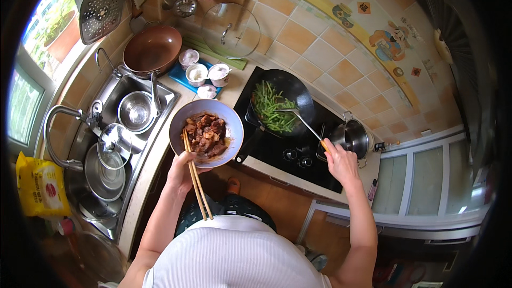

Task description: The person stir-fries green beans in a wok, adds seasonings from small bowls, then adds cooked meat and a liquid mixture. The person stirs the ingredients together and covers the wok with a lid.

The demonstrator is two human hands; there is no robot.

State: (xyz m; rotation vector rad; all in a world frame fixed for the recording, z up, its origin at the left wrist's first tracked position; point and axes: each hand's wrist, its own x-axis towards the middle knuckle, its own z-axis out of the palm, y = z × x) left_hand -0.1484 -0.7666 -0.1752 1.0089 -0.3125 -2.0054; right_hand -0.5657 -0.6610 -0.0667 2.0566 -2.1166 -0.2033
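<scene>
My left hand [182,171] grips the near rim of a pale blue bowl [235,118]. Chunks of browned meat [206,134] in dark sauce fill the bowl's middle. Two wooden chopsticks [197,184] slant over that rim under my left thumb, tips in the meat, other ends towards my white top. My right hand [342,162] is closed around the orange handle of a metal spatula [306,125]. The spatula's blade rests among cut green beans [272,108] in a black wok [302,98]. The wok sits on the left burner of a black gas hob [276,148].
A steel pot [352,138] stands on the hob's right side. Seasoning tubs [197,74] sit on a blue tray [176,73] behind the bowl. A brown frying pan [152,50] rests by the steel sink [170,93], which holds several metal bowls. A glass lid [240,34] leans against the tiles.
</scene>
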